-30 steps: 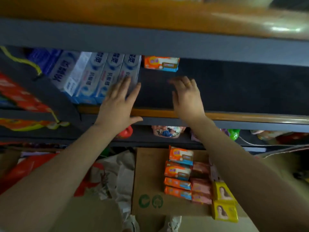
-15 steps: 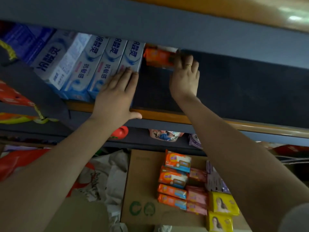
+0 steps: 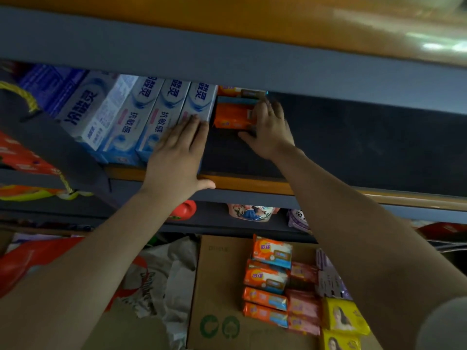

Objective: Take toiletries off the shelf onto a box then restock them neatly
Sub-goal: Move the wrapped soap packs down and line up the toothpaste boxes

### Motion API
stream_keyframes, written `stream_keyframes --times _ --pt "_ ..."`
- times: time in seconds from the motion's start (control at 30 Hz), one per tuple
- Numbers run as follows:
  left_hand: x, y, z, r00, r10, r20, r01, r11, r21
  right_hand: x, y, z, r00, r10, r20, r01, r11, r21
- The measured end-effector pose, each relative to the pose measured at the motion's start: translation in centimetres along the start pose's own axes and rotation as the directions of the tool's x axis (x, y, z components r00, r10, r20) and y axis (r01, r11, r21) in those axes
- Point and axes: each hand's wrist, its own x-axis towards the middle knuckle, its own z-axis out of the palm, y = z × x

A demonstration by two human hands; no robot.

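Blue-and-white toothpaste boxes [image 3: 141, 117] lie in a row at the left of the dark shelf [image 3: 353, 137]. My left hand [image 3: 179, 157] rests flat on the rightmost box, fingers straight. Just to the right, my right hand [image 3: 271, 130] grips the right end of an orange soap pack [image 3: 231, 117] that sits against the toothpaste. Another orange pack [image 3: 240, 92] shows behind it at the back of the shelf. Below stands a cardboard box [image 3: 219, 286] carrying orange soap packs [image 3: 265, 277], pink packs [image 3: 304, 274], purple packs [image 3: 328, 279] and yellow packs [image 3: 343, 314].
The upper shelf's grey edge [image 3: 227, 64] hangs low over the opening. An orange rail [image 3: 252, 183] runs along the shelf front. More goods sit on the lower shelf [image 3: 250, 213]. Red packaging [image 3: 22, 261] and a crumpled white bag [image 3: 164, 274] lie left of the box.
My right hand reached to the back of the shelf and now holds an orange soap pack next to the toothpaste. My left hand stayed on the toothpaste boxes.
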Motion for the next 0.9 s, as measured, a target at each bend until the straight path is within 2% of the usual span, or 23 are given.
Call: stream_keyframes --times 0.07,0.23,0.3,0.43,0.57,0.63,0.7,0.73,0.77,0.83,0.9 --pt "0.0 0.0 0.1 1.000 -0.003 0.005 0.003 1.000 0.004 -0.1 0.0 0.4 1.000 0.003 0.014 -0.003 0.999 0.050" --pt "-0.2 0.1 0.0 0.999 -0.007 0.035 0.006 1.000 0.005 -0.7 0.0 -0.2 0.999 -0.031 -0.012 0.029 0.989 -0.143" --pt "-0.2 0.1 -0.1 1.000 -0.010 0.030 0.010 1.000 0.012 -1.4 0.0 -0.3 1.000 -0.014 -0.021 0.011 0.990 -0.138" --pt "-0.2 0.0 -0.2 0.998 0.000 0.062 0.000 1.000 0.002 -3.3 -0.2 -0.5 0.995 0.087 0.039 -0.091 0.989 0.120" --pt "-0.2 0.0 -0.3 0.998 0.012 0.063 -0.008 0.998 -0.055 -6.1 -1.5 -2.9 0.995 0.099 -0.022 -0.093 0.975 0.202" --pt "-0.4 0.3 -0.7 1.000 0.011 0.028 -0.006 0.985 -0.170 -9.0 -2.0 -4.7 0.992 0.110 -0.053 -0.084 0.929 0.359" --pt "-1.4 1.1 -1.6 0.996 0.008 -0.091 -0.044 0.916 -0.400 -12.6 -2.1 -6.2 0.991 0.130 -0.017 -0.097 0.815 0.572" --pt "-2.2 1.8 -2.0 0.991 0.001 -0.136 -0.073 0.846 -0.528 -14.3 -2.0 -6.9 0.989 0.144 0.042 -0.134 0.722 0.679" --pt "-2.9 2.6 -2.5 0.990 0.006 -0.143 -0.099 0.753 -0.651 -15.8 -1.6 -7.2 0.980 0.153 0.131 -0.197 0.593 0.781" --pt "-4.2 4.2 -2.8 0.993 0.053 -0.105 -0.116 0.558 -0.822 -18.3 -0.4 -7.2 0.931 0.087 0.355 -0.366 0.248 0.897" --pt "-5.1 5.5 -2.6 0.996 0.062 -0.066 -0.087 0.446 -0.891 -20.3 0.9 -6.1 0.838 -0.017 0.545 -0.544 -0.090 0.834"
